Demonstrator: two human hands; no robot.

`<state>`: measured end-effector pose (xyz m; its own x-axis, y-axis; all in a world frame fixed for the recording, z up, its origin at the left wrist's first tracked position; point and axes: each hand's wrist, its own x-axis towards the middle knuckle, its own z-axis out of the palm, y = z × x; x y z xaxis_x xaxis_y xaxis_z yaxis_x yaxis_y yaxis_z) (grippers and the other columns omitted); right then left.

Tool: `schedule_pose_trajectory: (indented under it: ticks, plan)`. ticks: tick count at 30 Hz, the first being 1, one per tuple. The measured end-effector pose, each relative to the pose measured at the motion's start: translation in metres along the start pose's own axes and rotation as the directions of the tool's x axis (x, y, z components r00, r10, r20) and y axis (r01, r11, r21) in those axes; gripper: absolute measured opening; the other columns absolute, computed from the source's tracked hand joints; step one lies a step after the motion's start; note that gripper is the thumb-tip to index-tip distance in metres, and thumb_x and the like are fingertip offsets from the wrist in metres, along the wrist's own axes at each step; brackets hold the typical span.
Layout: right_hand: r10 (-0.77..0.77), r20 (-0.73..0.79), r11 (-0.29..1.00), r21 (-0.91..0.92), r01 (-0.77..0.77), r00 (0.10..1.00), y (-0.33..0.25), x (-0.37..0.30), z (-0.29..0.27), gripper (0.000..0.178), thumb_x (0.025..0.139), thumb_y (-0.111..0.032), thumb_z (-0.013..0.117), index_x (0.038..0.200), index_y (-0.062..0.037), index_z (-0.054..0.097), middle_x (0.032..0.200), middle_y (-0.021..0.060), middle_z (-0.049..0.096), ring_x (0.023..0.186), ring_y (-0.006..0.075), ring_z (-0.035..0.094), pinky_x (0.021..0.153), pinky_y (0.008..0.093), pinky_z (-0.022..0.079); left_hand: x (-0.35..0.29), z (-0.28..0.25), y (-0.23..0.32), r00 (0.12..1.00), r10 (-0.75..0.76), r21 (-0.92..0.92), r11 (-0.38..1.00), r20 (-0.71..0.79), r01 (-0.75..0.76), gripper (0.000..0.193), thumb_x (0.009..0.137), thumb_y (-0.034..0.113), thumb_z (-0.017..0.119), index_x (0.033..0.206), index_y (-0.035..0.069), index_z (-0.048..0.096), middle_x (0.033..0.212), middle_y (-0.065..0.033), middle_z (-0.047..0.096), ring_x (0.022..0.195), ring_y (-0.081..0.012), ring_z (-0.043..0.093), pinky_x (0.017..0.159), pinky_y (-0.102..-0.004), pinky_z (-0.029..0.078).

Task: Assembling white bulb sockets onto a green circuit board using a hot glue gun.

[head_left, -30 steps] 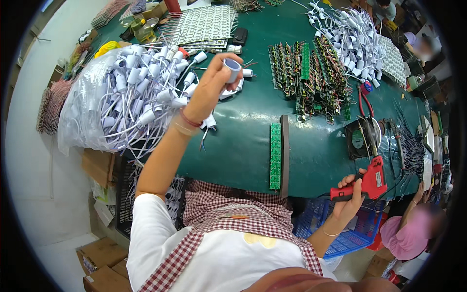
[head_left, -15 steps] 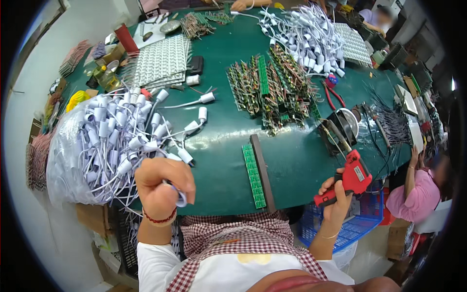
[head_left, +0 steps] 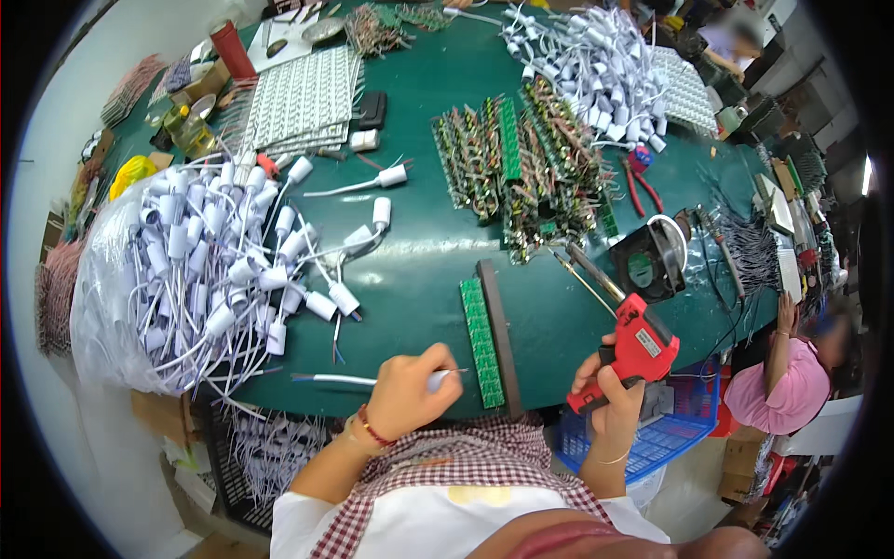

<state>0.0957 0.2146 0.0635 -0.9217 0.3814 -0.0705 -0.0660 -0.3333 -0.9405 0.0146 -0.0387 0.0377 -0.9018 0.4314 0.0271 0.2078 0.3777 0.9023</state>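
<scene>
Left hand [head_left: 414,393] closed around white socket [head_left: 437,380], just left of green circuit board [head_left: 480,343] | right hand [head_left: 610,396] gripping red soldering gun [head_left: 644,341], right of board | one socket taken up; socket heap [head_left: 220,265] remains, farther left

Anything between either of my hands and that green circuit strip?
Yes: the dark bar lies just right of the green circuit strip, between it and your right hand, which holds the red gun-shaped tool. Your left hand, holding a white corded piece, has nothing else visible in between.
</scene>
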Motion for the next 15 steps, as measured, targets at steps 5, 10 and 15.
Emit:
schedule_pose_trajectory:
  ticks: [5,10,15]
  plan:
    - [0.144,0.0,0.989,-0.039,-0.144,0.99,0.012,-0.008,0.024,0.053,0.075,-0.001,0.07,0.121,-0.0006,0.044,0.093,0.0142,0.061,0.077,0.0225,0.063,0.07,0.0347,0.054,0.006,0.026,0.017,0.993,0.117,-0.085,0.99,0.019,-0.115,0.011,0.076,0.015,0.065,0.075,0.006,0.058,0.062,-0.0118,0.062,0.055,-0.0312,0.063,0.051,-0.0384,0.05]
    - [0.151,0.064,0.978,-0.154,-0.139,0.987,0.02,-0.017,0.042,0.037,0.078,0.003,0.068,0.112,-0.0011,0.053,0.095,0.0061,0.062,0.084,0.0128,0.06,0.074,0.027,0.051,0.006,0.042,0.029,0.992,0.129,-0.073,0.989,0.0,-0.128,0.012,0.076,0.016,0.065,0.076,0.007,0.057,0.06,-0.0101,0.061,0.05,-0.0307,0.061,0.048,-0.0388,0.049]
    - [0.197,0.079,0.944,-0.286,-0.167,0.977,0.024,-0.019,0.038,0.051,0.076,0.006,0.068,0.122,-0.0018,0.047,0.086,0.0069,0.06,0.078,0.0128,0.057,0.067,0.0259,0.046,0.005,0.048,0.029,0.987,0.159,-0.059,0.986,0.017,-0.158,0.01,0.076,0.012,0.064,0.077,0.005,0.057,0.06,-0.0117,0.06,0.051,-0.0285,0.062,0.047,-0.0349,0.049]
